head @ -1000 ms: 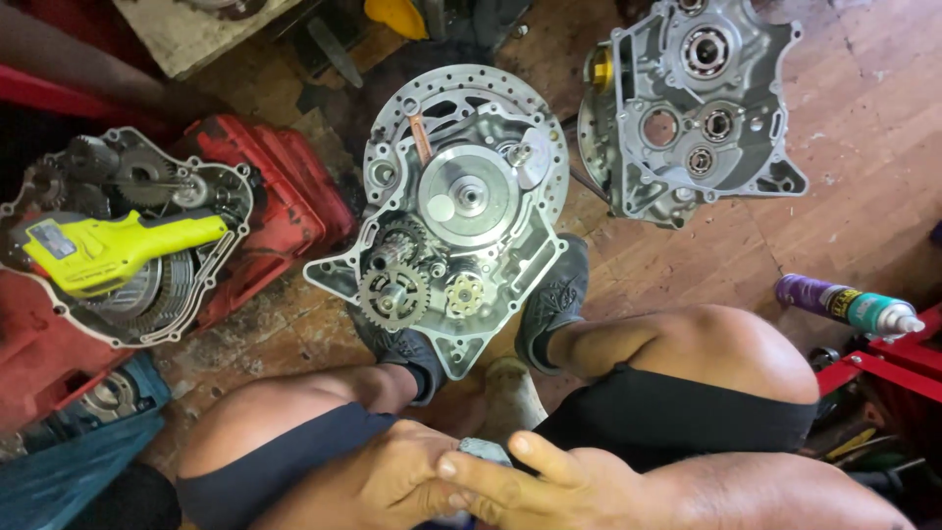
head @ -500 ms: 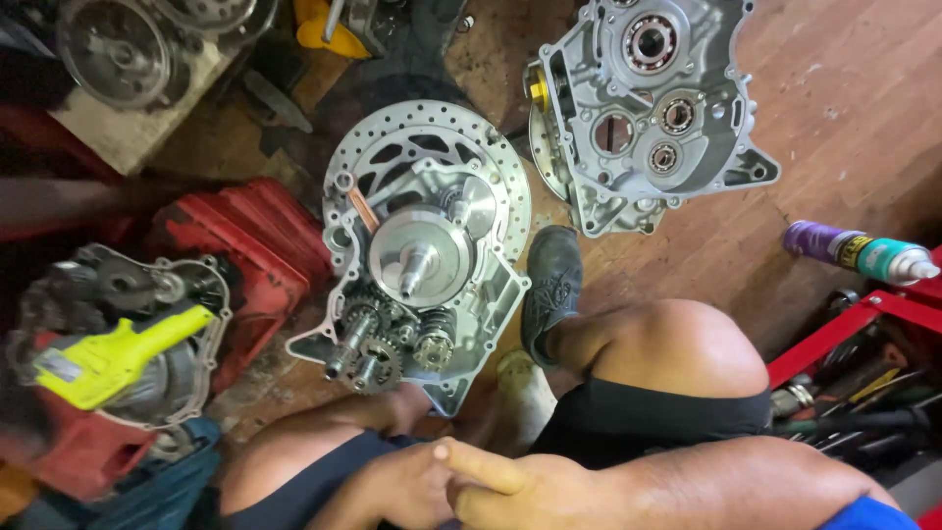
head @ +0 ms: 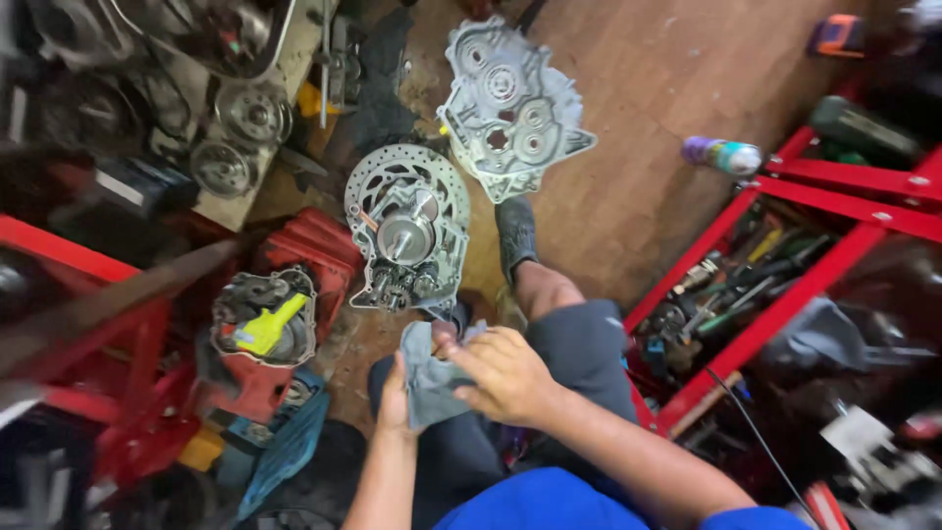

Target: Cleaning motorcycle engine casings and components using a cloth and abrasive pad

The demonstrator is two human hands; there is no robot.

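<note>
Clutching a newly raised grey rag

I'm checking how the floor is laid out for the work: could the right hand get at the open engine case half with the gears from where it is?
Probably yes. The right hand grips a grey rag together with the left hand, and the engine case half lies on the floor just ahead of the knees with nothing between; the rag would occupy the fingers.

Both hands, left hand and right hand, grip a grey rag.
</note>
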